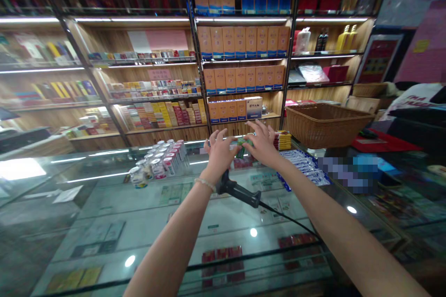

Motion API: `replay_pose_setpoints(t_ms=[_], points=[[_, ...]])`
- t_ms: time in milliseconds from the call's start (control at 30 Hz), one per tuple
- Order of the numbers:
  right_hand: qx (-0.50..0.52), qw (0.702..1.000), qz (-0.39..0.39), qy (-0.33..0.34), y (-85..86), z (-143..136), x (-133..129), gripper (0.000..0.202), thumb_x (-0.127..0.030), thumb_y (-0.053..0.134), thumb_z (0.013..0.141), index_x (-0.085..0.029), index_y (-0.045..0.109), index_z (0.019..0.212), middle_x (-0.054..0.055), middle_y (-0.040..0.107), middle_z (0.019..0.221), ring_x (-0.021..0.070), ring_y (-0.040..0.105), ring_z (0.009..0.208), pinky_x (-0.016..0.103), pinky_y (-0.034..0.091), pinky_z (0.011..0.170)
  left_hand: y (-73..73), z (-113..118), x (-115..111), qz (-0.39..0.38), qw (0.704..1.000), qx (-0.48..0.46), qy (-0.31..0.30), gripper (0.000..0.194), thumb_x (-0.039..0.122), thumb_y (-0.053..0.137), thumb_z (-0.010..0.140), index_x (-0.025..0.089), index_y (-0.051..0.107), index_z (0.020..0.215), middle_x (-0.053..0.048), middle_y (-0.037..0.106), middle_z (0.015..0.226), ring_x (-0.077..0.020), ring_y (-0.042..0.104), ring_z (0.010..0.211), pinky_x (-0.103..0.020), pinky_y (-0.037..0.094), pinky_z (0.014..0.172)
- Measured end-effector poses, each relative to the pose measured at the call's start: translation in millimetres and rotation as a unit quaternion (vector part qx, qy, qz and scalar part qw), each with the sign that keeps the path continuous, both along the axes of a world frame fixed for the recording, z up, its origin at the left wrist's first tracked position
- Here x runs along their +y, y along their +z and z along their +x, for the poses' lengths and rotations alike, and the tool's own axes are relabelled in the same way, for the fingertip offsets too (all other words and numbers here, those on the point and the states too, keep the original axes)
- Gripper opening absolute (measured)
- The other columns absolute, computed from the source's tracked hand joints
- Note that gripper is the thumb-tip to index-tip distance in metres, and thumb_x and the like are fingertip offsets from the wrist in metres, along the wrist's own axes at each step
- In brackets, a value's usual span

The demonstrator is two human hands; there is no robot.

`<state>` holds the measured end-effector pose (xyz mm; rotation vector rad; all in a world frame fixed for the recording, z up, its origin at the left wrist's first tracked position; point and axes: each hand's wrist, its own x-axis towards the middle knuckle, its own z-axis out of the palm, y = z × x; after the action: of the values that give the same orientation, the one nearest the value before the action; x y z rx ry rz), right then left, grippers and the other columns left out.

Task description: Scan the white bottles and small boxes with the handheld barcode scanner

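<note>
Both hands are stretched out over the glass counter, pinching a small green packet between thumbs and index fingers. My left hand, with a beaded bracelet on its wrist, grips it from the left. My right hand has its fingertips on the packet from the right, other fingers lifted. Whether it is one packet or more I cannot tell. Just below the hands lies a black barcode scanner on the glass, its cable running to the lower right.
Several white-lidded bottles stand in rows left of the hands. Blue-and-white sachets and yellow-and-red packs lie to the right. A wicker basket sits behind them. Stocked shelves with orange boxes line the wall.
</note>
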<state>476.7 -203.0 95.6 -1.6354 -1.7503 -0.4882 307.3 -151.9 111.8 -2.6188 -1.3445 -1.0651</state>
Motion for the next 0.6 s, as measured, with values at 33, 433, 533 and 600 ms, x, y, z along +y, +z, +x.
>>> replay_pose_setpoints(t_ms=[33, 433, 533, 600], points=[[0.012, 1.0, 0.01, 0.001, 0.4, -8, 0, 0.027, -0.038, 0.053, 0.1, -0.024, 0.075, 0.108, 0.009, 0.04, 0.165, 0.0341, 0.023, 0.156, 0.068, 0.013, 0.12, -0.6, -7, 0, 0.004, 1.0, -0.007, 0.0, 0.025, 0.035, 0.073, 0.088, 0.031, 0.077, 0.113, -0.007, 0.051, 0.157, -0.0345, 0.032, 0.152, -0.063, 0.023, 0.124], [0.132, 0.988, 0.074, 0.023, -7.4, -62, 2, 0.028, -0.044, 0.053, 0.1, -0.027, 0.074, 0.106, 0.007, 0.04, 0.163, 0.033, 0.024, 0.154, 0.064, 0.017, 0.119, -36.5, -88, 11, 0.032, 0.999, -0.042, -0.014, 0.018, 0.033, 0.075, 0.087, 0.031, 0.08, 0.105, -0.008, 0.055, 0.152, -0.0371, 0.036, 0.148, -0.065, 0.023, 0.124], [0.16, 0.984, 0.068, 0.024, -17.1, -67, 4, 0.028, -0.043, 0.053, 0.1, -0.027, 0.075, 0.107, 0.008, 0.039, 0.164, 0.0339, 0.024, 0.154, 0.064, 0.021, 0.119, -50.3, -94, 17, 0.015, 0.998, -0.059, -0.021, 0.017, 0.033, 0.074, 0.088, 0.03, 0.08, 0.103, -0.008, 0.055, 0.152, -0.0364, 0.035, 0.149, -0.064, 0.025, 0.124], [0.166, 0.984, 0.061, 0.02, -23.7, -69, 5, 0.028, -0.042, 0.053, 0.099, -0.027, 0.075, 0.107, 0.009, 0.039, 0.164, 0.0343, 0.025, 0.154, 0.063, 0.022, 0.119, -56.6, -96, 19, 0.008, 0.997, -0.064, -0.033, 0.016, 0.034, 0.074, 0.088, 0.029, 0.08, 0.102, -0.008, 0.054, 0.153, -0.0357, 0.035, 0.15, -0.063, 0.026, 0.124]])
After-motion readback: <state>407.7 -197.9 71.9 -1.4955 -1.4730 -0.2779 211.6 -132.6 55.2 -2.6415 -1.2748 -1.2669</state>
